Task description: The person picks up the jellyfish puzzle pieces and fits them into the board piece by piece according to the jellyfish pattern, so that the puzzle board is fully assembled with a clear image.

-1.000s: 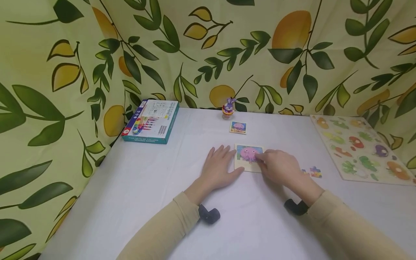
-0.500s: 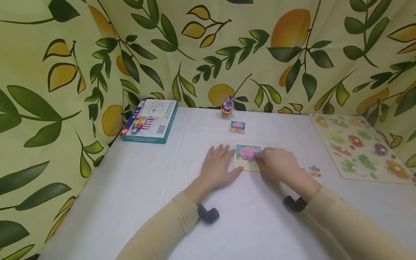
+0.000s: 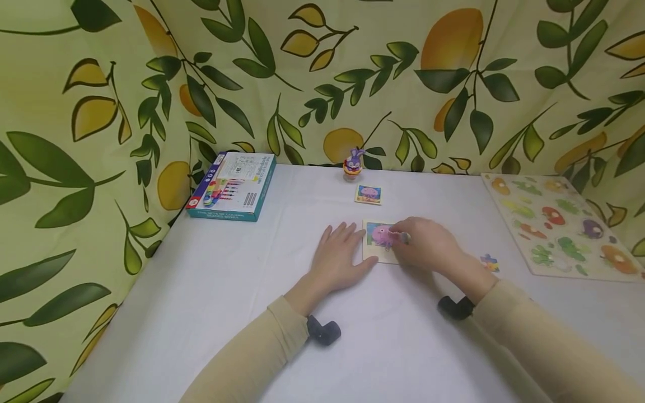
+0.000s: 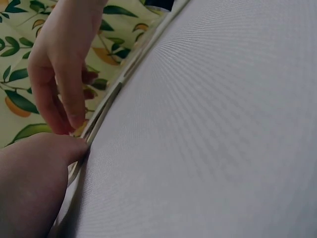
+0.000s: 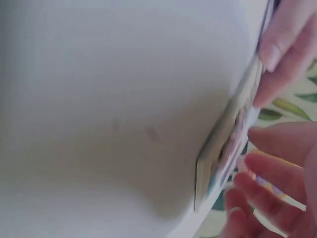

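Note:
A small jigsaw puzzle [image 3: 372,256] with a pink octopus picture lies in a pale wooden frame on the white table. My left hand [image 3: 337,257] rests flat at its left side, fingers spread, thumb and a fingertip touching the frame edge. My right hand [image 3: 428,243] is over the picture's right part, fingers bent, and seems to pinch a small puzzle piece [image 3: 405,237], mostly hidden by the fingers. In the right wrist view, the thumb and fingertips of the right hand [image 5: 277,173] are close above the frame [image 5: 218,134]. A loose puzzle piece [image 3: 489,262] lies to the right.
A small octopus picture card [image 3: 368,194] lies behind the puzzle, with a purple rabbit toy [image 3: 354,164] beyond it. A boxed game [image 3: 232,186] is at the back left. A vegetable puzzle board [image 3: 559,224] lies at the right. Leaf-patterned cloth [image 3: 302,67] hangs behind.
The right hand has moved slightly up and left over the octopus picture, its fingertips lifting a little. A second loose piece near the right wrist is no longer visible. The left hand has stayed put.

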Motion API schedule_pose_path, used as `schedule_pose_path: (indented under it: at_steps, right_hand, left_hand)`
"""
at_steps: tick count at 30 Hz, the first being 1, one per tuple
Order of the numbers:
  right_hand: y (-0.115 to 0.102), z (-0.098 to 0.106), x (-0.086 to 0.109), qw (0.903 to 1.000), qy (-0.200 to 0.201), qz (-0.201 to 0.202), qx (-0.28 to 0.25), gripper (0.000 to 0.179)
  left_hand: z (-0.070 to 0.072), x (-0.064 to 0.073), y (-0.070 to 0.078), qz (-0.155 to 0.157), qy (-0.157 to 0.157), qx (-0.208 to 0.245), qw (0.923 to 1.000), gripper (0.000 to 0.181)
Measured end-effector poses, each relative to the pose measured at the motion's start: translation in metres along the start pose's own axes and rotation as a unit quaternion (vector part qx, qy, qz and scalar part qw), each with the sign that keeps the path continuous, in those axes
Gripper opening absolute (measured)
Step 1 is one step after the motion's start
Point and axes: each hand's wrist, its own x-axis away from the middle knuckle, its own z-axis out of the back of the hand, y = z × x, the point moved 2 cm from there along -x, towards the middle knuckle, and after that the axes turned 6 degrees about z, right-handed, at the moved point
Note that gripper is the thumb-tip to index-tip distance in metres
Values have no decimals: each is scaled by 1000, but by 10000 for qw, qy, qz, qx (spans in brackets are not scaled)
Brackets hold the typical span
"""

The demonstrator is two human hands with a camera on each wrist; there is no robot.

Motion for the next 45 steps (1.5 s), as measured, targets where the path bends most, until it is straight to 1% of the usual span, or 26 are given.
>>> schedule_pose_path:
  at_steps: [4, 11, 14, 18, 20, 24, 27, 30, 33, 35, 38, 41, 43, 45]
  right_hand:
    - [-4, -6, 0, 9994, -171, 304, 83, 41]
    - [-1, -11, 0, 9988, -168, 453, 114, 36]
    - [2, -11, 1, 9984, -184, 526, -5, 36]
    - [6, -10, 1, 9982, -244, 522, -169, 38]
    - [6, -8, 1, 9981, -294, 534, -116, 39]
    - [2, -7, -1, 9969, -415, 651, 179, 39]
    - [-1, -7, -2, 9960, -513, 678, 262, 41]
    - [0, -7, -3, 9971, -434, 614, 82, 41]
    - [7, -9, -5, 9981, -261, 507, -253, 44]
    - [12, -9, -5, 9976, -194, 401, -522, 48]
    - [18, -8, -4, 9970, -127, 254, -725, 56]
    - [22, -4, 2, 9979, -62, 14, -639, 56]
    - [23, -2, 7, 9988, -65, -97, -483, 51]
    - [23, -1, 11, 9992, -88, -97, -368, 44]
  left_hand:
    - [-1, 0, 1, -34, 5, -27, 10000, 75]
    - [-2, -1, 2, -69, 21, -84, 9999, 74]
    - [-2, 0, 3, -54, -27, -87, 9999, 75]
    - [-2, -1, 4, -74, -35, -84, 9999, 74]
    - [-2, -1, 3, -78, -26, -63, 9999, 74]
    - [-3, -1, 2, -59, -32, -21, 10000, 75]
    - [-3, -1, 2, -47, -37, -4, 10000, 75]
    - [-3, -1, 1, -56, -25, 3, 10000, 75]
    - [-2, -1, 1, -74, 2, 15, 10000, 75]
    - [-2, -1, 1, -83, 12, 37, 10000, 75]
    - [-1, 0, 1, -79, 33, 82, 9999, 74]
    - [0, 0, 1, -61, 23, 127, 9999, 74]
    - [0, 0, 0, -55, 26, 128, 9999, 74]
    - [0, 0, -1, -41, 33, 123, 9999, 73]
